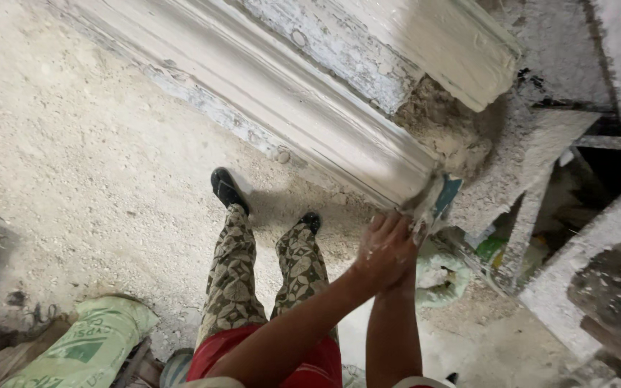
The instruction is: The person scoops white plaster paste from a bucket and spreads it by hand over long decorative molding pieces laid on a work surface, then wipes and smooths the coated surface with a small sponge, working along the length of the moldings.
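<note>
Dusty floor (95, 165) below; white moulding (289, 93) mostly smooth, its end patch (447, 129) raw and rough, where both hands, left (382, 251) over right (405, 276), fingers closed, grip blue trowel (443, 197) against the lower edge.

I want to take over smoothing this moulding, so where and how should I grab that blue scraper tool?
Take the scraper by its lower end, where both hands already clasp it, coming from below. Its blue blade tip points up against the white moulding and is smeared with wet plaster, so only the handle end offers a clean grip.
</note>
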